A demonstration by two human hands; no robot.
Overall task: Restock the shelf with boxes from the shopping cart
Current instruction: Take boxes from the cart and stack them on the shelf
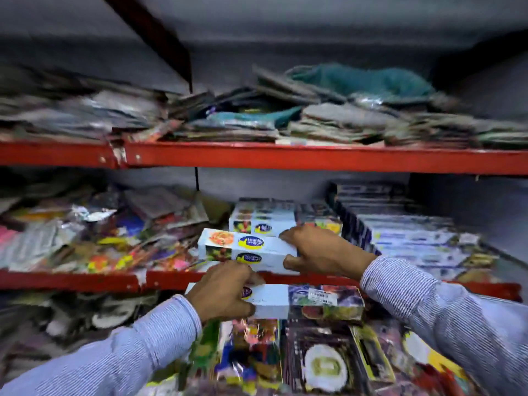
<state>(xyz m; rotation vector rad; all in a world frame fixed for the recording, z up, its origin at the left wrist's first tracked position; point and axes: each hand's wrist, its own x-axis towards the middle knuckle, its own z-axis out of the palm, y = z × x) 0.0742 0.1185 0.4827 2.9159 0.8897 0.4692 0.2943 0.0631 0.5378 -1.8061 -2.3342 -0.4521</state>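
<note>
Gripping the right end of a long pale box [245, 250], the right hand [323, 252] has its thumb below and fingers on top. This box lies on the middle shelf [85, 278] at its front edge, long axis going from 9 to 3 o'clock, logo side facing the camera. Behind it, toward 12 o'clock, more such boxes [263, 218] are stacked the same way. The left hand [225, 292] is closed on a second box [271, 301] lower down, in front of the shelf edge, also lying from 9 to 3. Blurred packets [85, 241] crowd the shelf at 9 o'clock, dark boxes [405, 235] at 3.
</note>
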